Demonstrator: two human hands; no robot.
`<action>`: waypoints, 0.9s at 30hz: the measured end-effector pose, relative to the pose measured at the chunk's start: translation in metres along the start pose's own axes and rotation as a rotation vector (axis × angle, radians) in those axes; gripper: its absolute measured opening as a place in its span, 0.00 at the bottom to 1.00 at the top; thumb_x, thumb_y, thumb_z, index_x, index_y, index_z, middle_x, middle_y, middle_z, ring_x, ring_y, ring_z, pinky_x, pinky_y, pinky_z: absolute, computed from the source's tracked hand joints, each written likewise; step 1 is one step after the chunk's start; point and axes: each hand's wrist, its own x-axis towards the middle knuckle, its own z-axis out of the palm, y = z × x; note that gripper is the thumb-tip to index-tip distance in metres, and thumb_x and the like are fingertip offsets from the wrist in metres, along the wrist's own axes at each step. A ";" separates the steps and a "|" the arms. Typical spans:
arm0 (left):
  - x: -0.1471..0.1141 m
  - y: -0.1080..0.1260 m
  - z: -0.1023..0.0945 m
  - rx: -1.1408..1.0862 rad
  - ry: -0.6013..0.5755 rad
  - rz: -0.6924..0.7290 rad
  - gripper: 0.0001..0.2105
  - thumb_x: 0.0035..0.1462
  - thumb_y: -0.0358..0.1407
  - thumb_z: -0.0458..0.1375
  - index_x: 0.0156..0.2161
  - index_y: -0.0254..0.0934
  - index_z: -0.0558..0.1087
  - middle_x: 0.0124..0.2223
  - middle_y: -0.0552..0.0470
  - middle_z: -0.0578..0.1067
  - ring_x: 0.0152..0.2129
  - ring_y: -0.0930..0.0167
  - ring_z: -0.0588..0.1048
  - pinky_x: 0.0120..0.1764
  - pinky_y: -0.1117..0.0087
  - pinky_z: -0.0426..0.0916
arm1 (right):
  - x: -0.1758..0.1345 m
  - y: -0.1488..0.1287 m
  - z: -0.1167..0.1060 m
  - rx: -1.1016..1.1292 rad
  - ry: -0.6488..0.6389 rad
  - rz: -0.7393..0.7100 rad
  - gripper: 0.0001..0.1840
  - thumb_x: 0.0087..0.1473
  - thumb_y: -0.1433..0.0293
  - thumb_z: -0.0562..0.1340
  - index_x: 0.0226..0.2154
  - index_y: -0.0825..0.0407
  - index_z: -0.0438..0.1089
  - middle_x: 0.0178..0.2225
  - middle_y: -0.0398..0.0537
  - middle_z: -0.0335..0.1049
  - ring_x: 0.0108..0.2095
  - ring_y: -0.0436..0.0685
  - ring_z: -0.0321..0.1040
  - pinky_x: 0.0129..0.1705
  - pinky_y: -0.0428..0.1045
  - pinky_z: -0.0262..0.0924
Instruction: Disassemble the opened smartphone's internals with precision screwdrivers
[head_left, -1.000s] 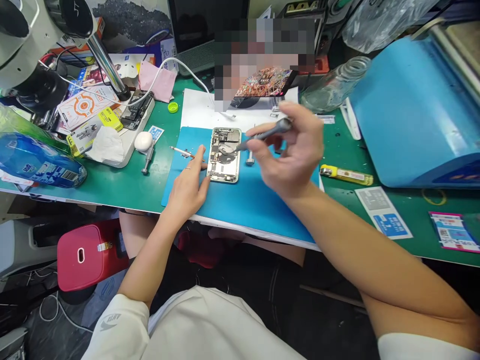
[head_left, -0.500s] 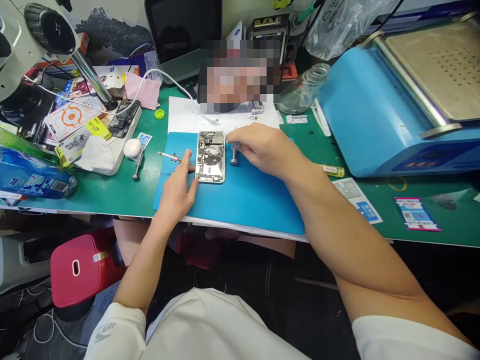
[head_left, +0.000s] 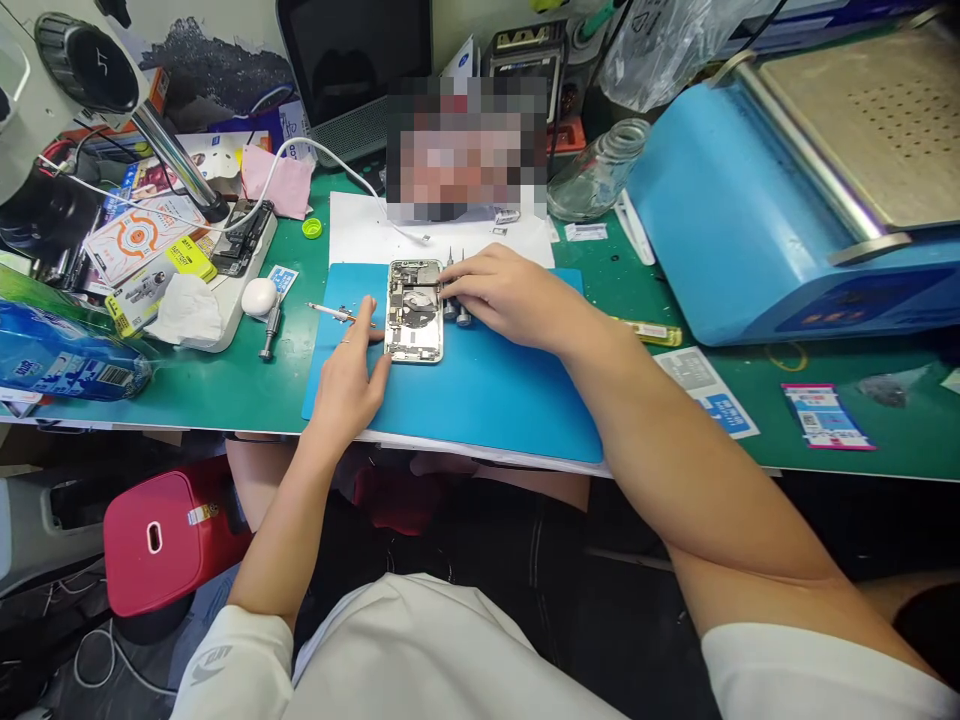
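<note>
An opened smartphone point(head_left: 415, 335) lies face up on the blue mat point(head_left: 480, 400), its inner boards and a round part showing. At its left edge rests my left hand point(head_left: 346, 385), thumb and fingers apart, touching the side. My right hand point(head_left: 510, 295) reaches over from the right, fingertips drawn together at the phone's upper right edge; whatever they pinch, if anything, is hidden. Two small screwdrivers point(head_left: 463, 317) lie close under the right fingers, partly covered. A thin white pen-like tool point(head_left: 330, 312) lies left of the phone, beyond my left fingers.
Left stand a microscope point(head_left: 97, 75), a blue wipes pack point(head_left: 71, 345) and another screwdriver point(head_left: 271, 333) beside a round white case point(head_left: 259, 297). A white cable point(head_left: 337, 155) arches behind. Right are a glass jar point(head_left: 596, 175) and a large blue machine point(head_left: 712, 210).
My right hand has shifted slightly left, its fingertips now at the phone's upper right edge, and two screwdrivers show beside it. My left hand stays at the phone. The view has moved slightly.
</note>
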 end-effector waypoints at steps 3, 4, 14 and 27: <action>0.000 0.000 0.000 0.002 -0.003 -0.007 0.36 0.68 0.32 0.53 0.76 0.41 0.46 0.73 0.37 0.62 0.59 0.59 0.75 0.57 0.58 0.70 | 0.001 -0.002 -0.003 -0.002 0.028 0.020 0.18 0.66 0.68 0.55 0.48 0.48 0.80 0.53 0.54 0.79 0.52 0.69 0.72 0.56 0.69 0.70; 0.000 0.000 0.000 0.002 -0.005 -0.005 0.36 0.68 0.32 0.53 0.76 0.41 0.46 0.73 0.37 0.62 0.59 0.59 0.75 0.57 0.58 0.70 | 0.001 -0.003 -0.004 -0.005 0.053 0.039 0.18 0.67 0.68 0.55 0.49 0.48 0.80 0.52 0.53 0.79 0.52 0.68 0.72 0.56 0.68 0.69; 0.000 -0.001 0.001 0.003 0.002 0.016 0.36 0.67 0.32 0.53 0.76 0.43 0.46 0.73 0.39 0.62 0.59 0.60 0.75 0.57 0.59 0.70 | -0.005 -0.007 -0.028 0.005 -0.082 0.225 0.19 0.65 0.56 0.59 0.50 0.46 0.78 0.39 0.49 0.81 0.38 0.63 0.76 0.40 0.56 0.66; 0.000 0.000 -0.001 -0.006 -0.003 -0.004 0.36 0.68 0.33 0.54 0.76 0.43 0.46 0.73 0.39 0.63 0.59 0.58 0.74 0.58 0.57 0.70 | -0.005 0.000 -0.018 0.031 -0.180 0.054 0.17 0.65 0.62 0.59 0.49 0.48 0.79 0.39 0.51 0.78 0.36 0.59 0.71 0.39 0.53 0.62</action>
